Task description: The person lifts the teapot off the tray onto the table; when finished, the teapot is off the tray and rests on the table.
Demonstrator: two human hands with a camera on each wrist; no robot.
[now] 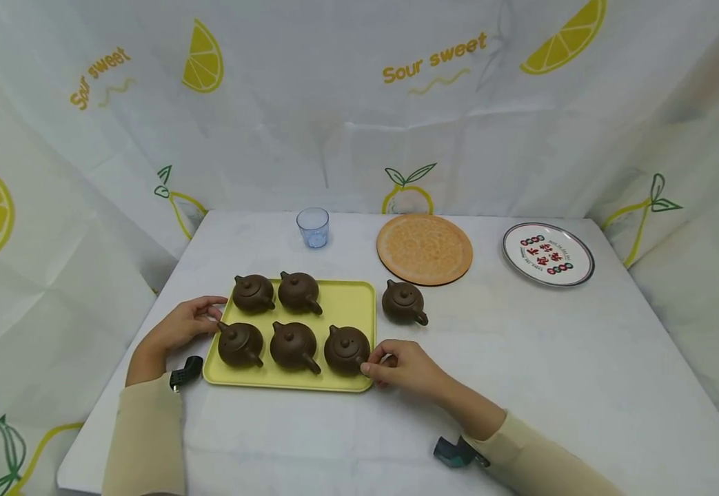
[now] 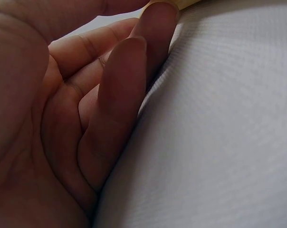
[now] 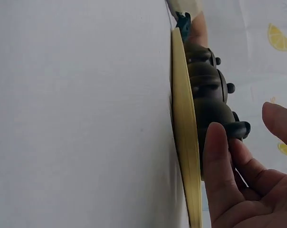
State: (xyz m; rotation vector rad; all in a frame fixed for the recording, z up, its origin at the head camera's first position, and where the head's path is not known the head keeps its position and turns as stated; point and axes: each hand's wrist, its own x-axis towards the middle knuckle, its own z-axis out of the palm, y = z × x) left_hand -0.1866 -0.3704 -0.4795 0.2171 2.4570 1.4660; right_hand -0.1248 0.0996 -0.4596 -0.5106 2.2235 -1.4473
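Five dark brown teapots rest in two rows on a yellow tray. At the tray's front right corner, my right hand pinches the handle of the nearest teapot; the right wrist view has fingers on both sides of that handle. My left hand is at the tray's left edge, fingertips right by the rim and next to the front left teapot. In the left wrist view its loosely bent fingers lie low along the white tabletop.
Another brown teapot stands just right of the tray. Behind are a blue glass, a round orange-patterned mat and a white plate with red lettering. Lemon-print cloth hangs around the table.
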